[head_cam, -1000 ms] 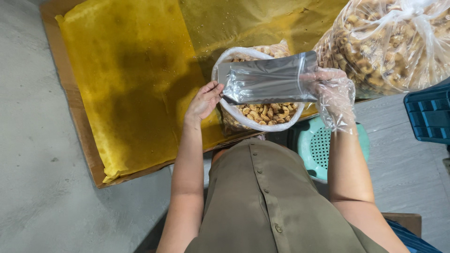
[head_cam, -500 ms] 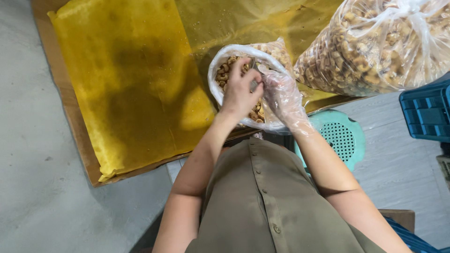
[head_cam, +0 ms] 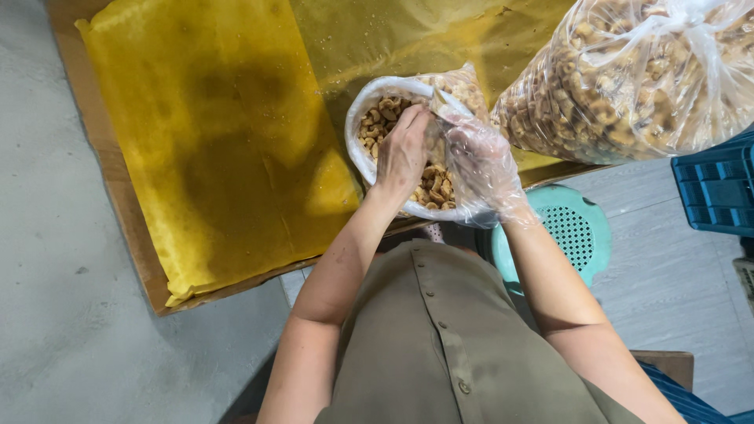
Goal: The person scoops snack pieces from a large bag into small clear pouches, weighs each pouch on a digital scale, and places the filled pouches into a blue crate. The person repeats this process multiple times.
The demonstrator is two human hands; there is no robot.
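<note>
- The open bag of cashews (head_cam: 393, 118) sits just in front of me on the yellow sheet (head_cam: 220, 149), its white rim rolled back and the nuts exposed.
- My left hand (head_cam: 402, 153) is bare and down inside the bag mouth, fingers curled over the nuts; whether it grips anything under the palm I cannot tell.
- My right hand (head_cam: 481, 161) wears a thin clear glove and is partly closed on a small silvery pouch (head_cam: 446, 106), of which only a corner shows between my two hands.
- The two hands touch or nearly touch over the right half of the bag.
- Judgement: the pouch mouth is best kept low over the bag, so any nut that slips falls back among the rest, not onto the sheet.
- Judgement: the bare hand should steady the rim while the gloved one handles the nuts; the soft bag wall may fold in otherwise.
- Just beside the open bag, to the right, lies a large tied clear sack of cashews (head_cam: 628, 78), full and bulging.
- The yellow sheet covers a brown cardboard tray (head_cam: 118, 212) resting on the grey floor (head_cam: 55, 314).
- A teal plastic stool (head_cam: 573, 232) stands below my right forearm; a blue crate (head_cam: 719, 188) is at the right edge.
</note>
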